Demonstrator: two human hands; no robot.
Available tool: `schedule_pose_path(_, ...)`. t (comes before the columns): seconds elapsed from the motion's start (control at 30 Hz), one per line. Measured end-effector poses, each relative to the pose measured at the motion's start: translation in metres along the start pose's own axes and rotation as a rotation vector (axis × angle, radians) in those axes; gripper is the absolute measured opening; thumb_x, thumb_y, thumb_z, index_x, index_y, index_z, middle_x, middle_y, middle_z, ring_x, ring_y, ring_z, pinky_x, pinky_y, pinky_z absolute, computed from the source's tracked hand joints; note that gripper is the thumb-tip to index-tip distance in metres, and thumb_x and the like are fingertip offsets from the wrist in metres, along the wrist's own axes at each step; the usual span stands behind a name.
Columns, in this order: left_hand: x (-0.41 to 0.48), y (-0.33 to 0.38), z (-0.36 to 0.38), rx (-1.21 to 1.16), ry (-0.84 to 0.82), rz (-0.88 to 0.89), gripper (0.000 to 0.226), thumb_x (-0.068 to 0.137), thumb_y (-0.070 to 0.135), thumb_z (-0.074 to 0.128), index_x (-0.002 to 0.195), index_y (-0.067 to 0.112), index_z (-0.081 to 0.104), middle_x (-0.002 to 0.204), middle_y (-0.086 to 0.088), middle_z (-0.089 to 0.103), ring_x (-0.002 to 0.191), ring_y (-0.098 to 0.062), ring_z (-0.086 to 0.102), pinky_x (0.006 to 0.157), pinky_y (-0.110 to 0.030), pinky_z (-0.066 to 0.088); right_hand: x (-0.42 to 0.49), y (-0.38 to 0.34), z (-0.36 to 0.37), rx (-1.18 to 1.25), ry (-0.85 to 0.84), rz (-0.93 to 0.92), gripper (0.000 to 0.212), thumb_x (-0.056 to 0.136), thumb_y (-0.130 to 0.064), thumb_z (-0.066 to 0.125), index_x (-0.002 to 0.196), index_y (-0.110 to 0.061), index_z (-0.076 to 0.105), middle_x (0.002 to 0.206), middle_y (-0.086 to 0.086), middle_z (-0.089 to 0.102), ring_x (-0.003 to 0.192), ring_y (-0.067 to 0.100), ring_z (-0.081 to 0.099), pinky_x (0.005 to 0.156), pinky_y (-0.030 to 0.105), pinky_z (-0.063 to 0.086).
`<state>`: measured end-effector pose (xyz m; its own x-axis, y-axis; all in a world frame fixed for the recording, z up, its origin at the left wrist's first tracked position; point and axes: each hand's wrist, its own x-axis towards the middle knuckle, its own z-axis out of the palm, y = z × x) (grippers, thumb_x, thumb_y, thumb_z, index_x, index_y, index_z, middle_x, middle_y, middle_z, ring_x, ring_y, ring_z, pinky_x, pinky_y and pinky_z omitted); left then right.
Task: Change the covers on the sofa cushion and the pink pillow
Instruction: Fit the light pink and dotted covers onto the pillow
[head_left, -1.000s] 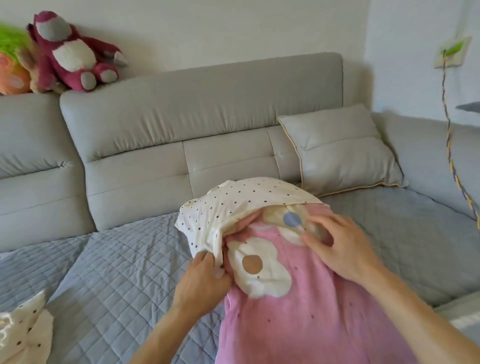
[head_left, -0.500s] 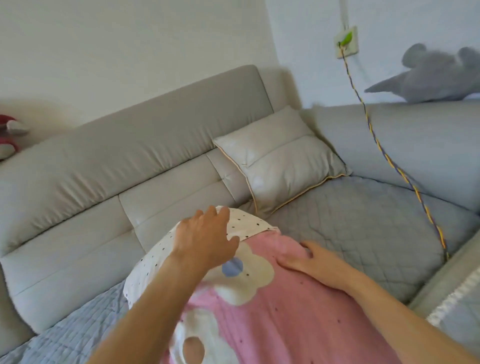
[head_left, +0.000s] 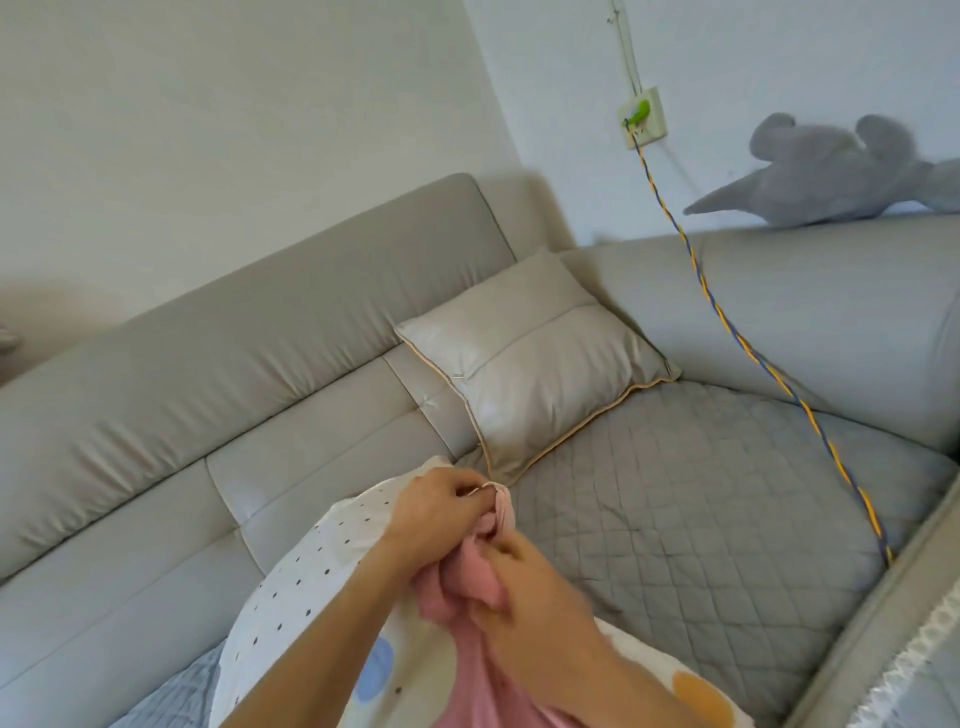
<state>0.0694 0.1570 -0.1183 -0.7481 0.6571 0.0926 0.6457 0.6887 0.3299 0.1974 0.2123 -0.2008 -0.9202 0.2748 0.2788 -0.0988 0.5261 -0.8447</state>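
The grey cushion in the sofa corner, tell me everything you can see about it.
The grey cushion is rectangular, with a smooth, slightly shiny cover that looks like leather or faux leather, edged in tan piping. A horizontal seam crosses its front. It looks plump, creased and fully covered. It stands tilted, leaning back into the corner of the sofa, its lower edge on the grey quilted seat cover. Neither hand touches it.

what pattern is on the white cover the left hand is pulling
Small dark polka dots on white cover, pinched by the left hand; seen in the head view.
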Motion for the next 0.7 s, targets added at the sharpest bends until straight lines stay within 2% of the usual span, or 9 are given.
schedule_pose_path(0.1,-0.021,0.019,-0.011,-0.330,-0.042,-0.094,0.025,0.073,0.030,0.056,0.048,0.027,0.054,0.049,0.010,0.048,0.053,-0.013,0.042,0.061,-0.032,0.034,0.008,-0.006,0.027,-0.258,0.193,-0.211,0.034,0.074,-0.027,0.060,0.107,-0.032,0.061,0.112,-0.014,0.057,0.089,0.013,0.061,0.055,0.025,0.036)
schedule_pose_path(0.2,-0.047,0.027,0.001,-0.296,-0.096,-0.088,0.015,0.068,0.037,0.057,0.063,0.030,0.070,0.069,0.009,0.071,0.072,-0.011,0.065,0.075,-0.033,0.050,0.031,0.001,0.047,-0.491,0.225,-0.053,0.023,0.074,-0.029,0.071,0.096,-0.025,0.074,0.098,-0.003,0.072,0.091,0.015,0.069,0.066,0.020,0.046)
schedule_pose_path(0.27,-0.066,0.026,0.022,-0.342,-0.127,-0.117,0.015,0.070,0.040,0.062,0.076,0.041,0.076,0.083,0.019,0.074,0.088,-0.002,0.067,0.087,-0.027,0.052,0.043,0.010,0.045,-0.649,-0.053,0.349,0.017,0.086,-0.015,0.070,0.098,-0.003,0.075,0.095,0.013,0.074,0.091,0.022,0.070,0.078,0.020,0.050)
schedule_pose_path(0.33,-0.071,0.027,0.039,-0.321,-0.081,-0.118,0.016,0.080,0.035,0.063,0.083,0.044,0.076,0.087,0.024,0.073,0.090,0.003,0.065,0.087,-0.025,0.053,0.050,0.026,0.062,-1.038,-0.313,0.521,0.017,0.088,-0.011,0.072,0.090,0.006,0.075,0.085,0.019,0.074,0.084,0.025,0.071,0.080,0.022,0.054)
schedule_pose_path(0.43,-0.060,0.005,0.037,0.006,0.041,0.015,0.021,0.088,0.032,0.056,0.100,0.039,0.072,0.097,0.021,0.071,0.095,0.000,0.063,0.079,-0.025,0.050,0.044,0.069,0.043,-0.816,-0.041,0.233,0.030,0.097,-0.024,0.056,0.118,-0.005,0.065,0.119,0.016,0.066,0.114,0.024,0.061,0.098,0.033,0.048)
schedule_pose_path(0.5,-0.053,-0.019,0.015,0.279,0.161,0.041,0.025,0.090,0.035,0.054,0.113,0.038,0.063,0.108,0.018,0.064,0.106,-0.006,0.057,0.077,-0.027,0.045,0.046,0.061,0.030,-0.414,-0.138,0.106,0.039,0.101,-0.035,0.040,0.136,-0.020,0.050,0.141,0.002,0.050,0.128,0.016,0.048,0.105,0.035,0.039)
schedule_pose_path(0.57,-0.057,-0.053,-0.004,0.392,0.215,0.042,0.035,0.087,0.035,0.059,0.121,0.041,0.056,0.109,0.016,0.059,0.109,-0.013,0.054,0.079,-0.029,0.045,0.035,0.055,0.009,-0.363,-0.140,0.092,0.052,0.101,-0.047,0.032,0.151,-0.031,0.028,0.154,-0.005,0.035,0.135,0.017,0.042,0.106,0.035,0.039)
schedule_pose_path(0.63,-0.082,-0.083,-0.015,0.352,0.289,0.055,0.041,0.084,0.044,0.061,0.125,0.040,0.054,0.109,0.016,0.059,0.105,-0.016,0.056,0.081,-0.031,0.047,0.024,0.043,0.003,-0.426,-0.093,0.081,0.057,0.100,-0.056,0.031,0.152,-0.035,0.021,0.154,-0.008,0.035,0.131,0.019,0.047,0.096,0.034,0.044)
schedule_pose_path(0.7,-0.120,-0.111,-0.012,0.299,0.418,0.035,0.040,0.084,0.054,0.054,0.122,0.044,0.055,0.111,0.019,0.058,0.100,-0.012,0.057,0.077,-0.033,0.051,0.014,0.030,-0.003,-0.490,-0.012,0.114,0.054,0.096,-0.063,0.033,0.141,-0.034,0.040,0.138,-0.007,0.054,0.116,0.020,0.058,0.079,0.032,0.044)
